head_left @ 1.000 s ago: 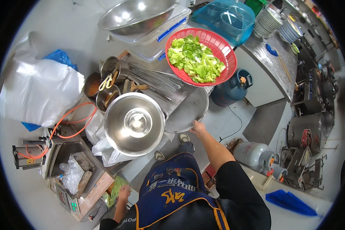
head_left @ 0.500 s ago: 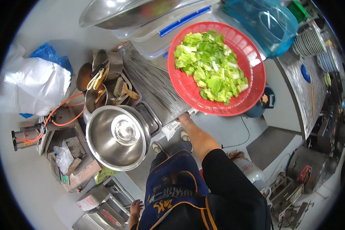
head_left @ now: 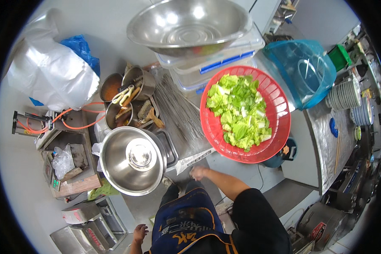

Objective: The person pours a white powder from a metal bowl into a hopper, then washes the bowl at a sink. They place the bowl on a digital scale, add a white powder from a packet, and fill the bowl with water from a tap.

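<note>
The steel bowl sits at the left of the bench, its mouth turned up, just beside the right hand. That hand is by the bench's near edge with its fingers bent; I cannot tell whether they grip anything. The left hand hangs low beside the apron, its fingers loosely curled and released. The apron is dark blue with orange trim and carries white and yellow lettering. A white strip with dark printed characters runs along the bench's near edge.

The bowl partly covers a metal tray. Behind it stand steel pots, with pale-handled scissors lying across them. Thin metal skewers cover the middle of the bench. To their right a red basket of chopped green leaves juts out, partly hiding a gas cylinder. Clear boxes with blue clips rise behind. At far left a scale's display glows green; at lower right a large pot bears a red label.
</note>
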Motion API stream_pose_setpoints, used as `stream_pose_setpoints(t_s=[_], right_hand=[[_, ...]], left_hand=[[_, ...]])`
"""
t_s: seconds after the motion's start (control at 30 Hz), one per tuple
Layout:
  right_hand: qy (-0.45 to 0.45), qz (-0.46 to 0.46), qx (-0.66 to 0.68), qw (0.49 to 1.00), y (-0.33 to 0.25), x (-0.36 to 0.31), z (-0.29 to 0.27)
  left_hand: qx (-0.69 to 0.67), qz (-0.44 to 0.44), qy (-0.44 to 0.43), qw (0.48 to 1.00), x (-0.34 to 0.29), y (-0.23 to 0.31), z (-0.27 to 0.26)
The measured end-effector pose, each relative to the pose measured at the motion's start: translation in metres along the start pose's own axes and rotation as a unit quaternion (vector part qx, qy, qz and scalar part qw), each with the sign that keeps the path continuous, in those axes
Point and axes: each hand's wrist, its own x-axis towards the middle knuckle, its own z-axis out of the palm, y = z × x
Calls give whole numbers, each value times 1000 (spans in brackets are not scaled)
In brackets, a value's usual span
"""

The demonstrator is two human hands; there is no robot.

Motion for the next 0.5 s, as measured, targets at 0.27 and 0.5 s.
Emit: stream_pose_setpoints(t_s=[0.27,0.5], right_hand=[[70,-121,-41,989,-221,-311,-77],[498,-365,391,682,-272,-392,-247]], left_hand=[[-97,77,-24,992,26,30,14],[-185,96,-7,978,29,11,17]])
